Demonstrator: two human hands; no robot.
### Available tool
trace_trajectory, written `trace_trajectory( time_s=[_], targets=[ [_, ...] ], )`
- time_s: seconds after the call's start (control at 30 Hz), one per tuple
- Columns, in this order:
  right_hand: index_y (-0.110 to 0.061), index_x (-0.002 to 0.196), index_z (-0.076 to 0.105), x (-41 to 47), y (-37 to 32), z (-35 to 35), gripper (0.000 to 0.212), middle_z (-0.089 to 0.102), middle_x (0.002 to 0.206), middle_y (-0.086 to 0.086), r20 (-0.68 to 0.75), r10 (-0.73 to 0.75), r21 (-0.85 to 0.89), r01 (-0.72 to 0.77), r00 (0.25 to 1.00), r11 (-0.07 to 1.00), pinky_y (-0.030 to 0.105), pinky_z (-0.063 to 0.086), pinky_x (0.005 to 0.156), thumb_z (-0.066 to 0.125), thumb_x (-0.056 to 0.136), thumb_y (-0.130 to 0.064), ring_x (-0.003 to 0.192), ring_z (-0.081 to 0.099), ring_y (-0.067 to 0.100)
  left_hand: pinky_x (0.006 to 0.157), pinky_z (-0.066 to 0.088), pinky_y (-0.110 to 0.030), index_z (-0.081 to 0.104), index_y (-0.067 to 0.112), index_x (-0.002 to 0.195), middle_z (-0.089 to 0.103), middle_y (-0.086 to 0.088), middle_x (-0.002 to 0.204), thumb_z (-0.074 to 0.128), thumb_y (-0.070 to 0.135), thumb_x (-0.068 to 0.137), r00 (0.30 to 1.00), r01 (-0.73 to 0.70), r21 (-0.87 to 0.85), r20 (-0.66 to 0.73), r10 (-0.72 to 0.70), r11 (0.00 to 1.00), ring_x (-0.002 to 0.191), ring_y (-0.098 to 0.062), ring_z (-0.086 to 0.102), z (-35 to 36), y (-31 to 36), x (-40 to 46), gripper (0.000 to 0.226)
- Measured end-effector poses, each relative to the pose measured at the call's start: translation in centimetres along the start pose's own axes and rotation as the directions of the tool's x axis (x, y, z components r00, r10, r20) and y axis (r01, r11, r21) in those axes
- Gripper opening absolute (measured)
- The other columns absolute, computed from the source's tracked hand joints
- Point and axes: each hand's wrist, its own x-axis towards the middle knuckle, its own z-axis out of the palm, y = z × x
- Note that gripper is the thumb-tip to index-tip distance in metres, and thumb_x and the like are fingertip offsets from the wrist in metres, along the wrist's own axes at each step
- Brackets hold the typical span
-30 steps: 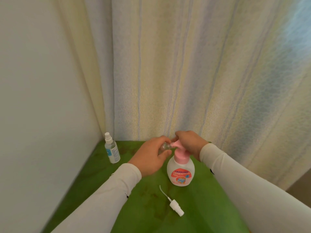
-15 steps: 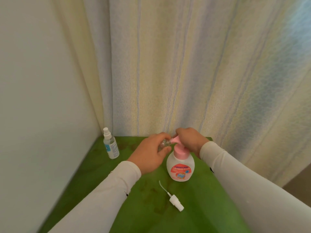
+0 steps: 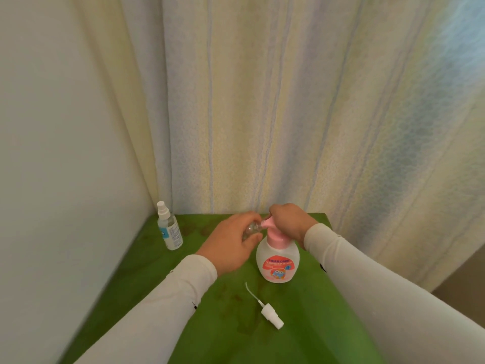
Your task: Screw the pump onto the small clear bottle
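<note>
Left hand (image 3: 231, 243) curled round small clear bottle (image 3: 67, 228)... noGripped in the left hand (image 3: 231, 243), small clear bottle (image 3: 251, 228) lying tilted, mouth rightward against the pink spout (image 3: 268, 222), right hand (image 3: 288, 222) curled over the pump bottle (image 3: 277, 261) mid-table, far side.

The foam soap bottle (image 3: 277, 261) is smooth frosted plastic with a glossy pink pump (image 3: 273, 229). At nine o'clock, the spray bottle (image 3: 169, 228) looks clear plastic. The green tabletop (image 3: 301, 324) is matt, blotchy; the curtain (image 3: 262, 114) is textured cloth.

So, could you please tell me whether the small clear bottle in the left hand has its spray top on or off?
Off. The small clear bottle shows a bare neck at the pink pump nozzle; a white spray top lies loose on the green table.
</note>
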Motion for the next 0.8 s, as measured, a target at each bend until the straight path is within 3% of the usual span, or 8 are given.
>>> trace_trajectory(
  time_s=[0.07,0.17,0.23,0.4,0.43,0.57,0.7,0.8],
  targets=[
    [-0.021,0.068,0.047,-0.1,-0.5,-0.4,0.031,0.054,0.098,0.011,0.006,-0.003,0.006,0.003,1.0,1.0,0.031,0.041,0.079,0.032,0.094,-0.016,0.087,0.047,0.02,0.064,0.033,-0.017,0.057,0.025,0.11,0.058,0.002,0.095,0.057,0.026,0.092,1.0,0.006,-0.015,0.012,-0.006,1.0,0.078,-0.007,0.051,-0.5,0.2,0.3,0.018],
    [-0.02,0.069,0.054,0.1,-1.0,-1.0,0.03,0.054,0.088,0.005,0.015,-0.02,0.064,0.019,1.0,0.998,0.03,0.043,0.07,0.035,0.092,-0.019,0.08,0.049,0.02,0.066,0.034,-0.018,0.057,0.025,0.11,0.059,0.001,0.094,0.058,0.027,0.092,1.0,-0.018,-0.028,-0.02,0.018,0.999,0.079,-0.008,0.052,-0.9,0.4,0.5,0.018],
    [-0.02,0.069,0.055,0.1,-0.7,-0.8,0.032,0.054,0.094,0.008,0.013,-0.031,0.039,0.031,0.999,0.999,0.033,0.042,0.079,0.034,0.093,-0.018,0.088,0.048,0.021,0.065,0.034,-0.016,0.057,0.026,0.109,0.058,0.003,0.092,0.058,0.026,0.092,0.999,-0.018,-0.024,-0.029,0.018,1.0,0.078,-0.006,0.051,-0.6,0.3,0.3,0.018],
    [-0.01,0.099,0.054,-0.2,-0.3,0.0,0.024,0.056,0.12,0.024,0.013,0.002,-0.073,-0.001,1.0,0.997,0.035,0.041,0.084,0.031,0.096,-0.009,0.092,0.042,0.02,0.062,0.032,-0.013,0.057,0.025,0.111,0.056,0.005,0.092,0.058,0.025,0.092,1.0,0.007,-0.011,-0.004,-0.007,1.0,0.074,-0.002,0.049,0.0,0.0,0.0,0.019],
    [-0.01,0.096,0.055,-0.2,-0.6,-0.3,0.024,0.057,0.12,0.023,0.022,-0.009,-0.057,0.011,1.0,0.998,0.034,0.042,0.081,0.031,0.096,-0.011,0.09,0.043,0.02,0.062,0.032,-0.014,0.057,0.025,0.11,0.056,0.004,0.091,0.058,0.026,0.092,1.0,0.01,-0.018,0.001,-0.01,1.0,0.074,-0.002,0.049,-0.3,0.1,0.2,0.018],
    [-0.02,0.07,0.055,0.2,-1.0,-1.0,0.03,0.055,0.085,0.004,0.038,-0.021,0.07,0.019,0.999,0.997,0.028,0.041,0.065,0.035,0.092,-0.019,0.081,0.048,0.019,0.061,0.031,-0.016,0.056,0.026,0.108,0.055,0.006,0.086,0.059,0.026,0.091,1.0,0.0,-0.049,-0.025,-0.002,0.999,0.072,-0.002,0.048,-0.8,0.3,0.5,0.017],
    [-0.022,0.066,0.049,0.3,-0.1,-0.2,0.032,0.051,0.08,0.002,0.009,-0.012,0.039,0.012,1.0,0.999,0.029,0.042,0.066,0.032,0.094,-0.019,0.09,0.047,0.021,0.063,0.033,-0.014,0.057,0.026,0.107,0.055,0.007,0.088,0.059,0.026,0.091,1.0,0.001,-0.026,-0.021,-0.001,1.0,0.075,-0.002,0.05,0.0,-0.1,0.1,0.016],
    [-0.017,0.075,0.051,0.3,-0.1,-0.1,0.028,0.05,0.082,0.003,0.022,0.005,0.012,-0.005,1.0,1.0,0.03,0.042,0.067,0.032,0.095,-0.02,0.085,0.048,0.02,0.063,0.032,-0.015,0.057,0.025,0.108,0.054,0.007,0.089,0.059,0.025,0.091,1.0,0.01,-0.02,-0.004,-0.01,1.0,0.074,-0.001,0.048,0.0,-0.1,0.0,0.017]
  ],
)
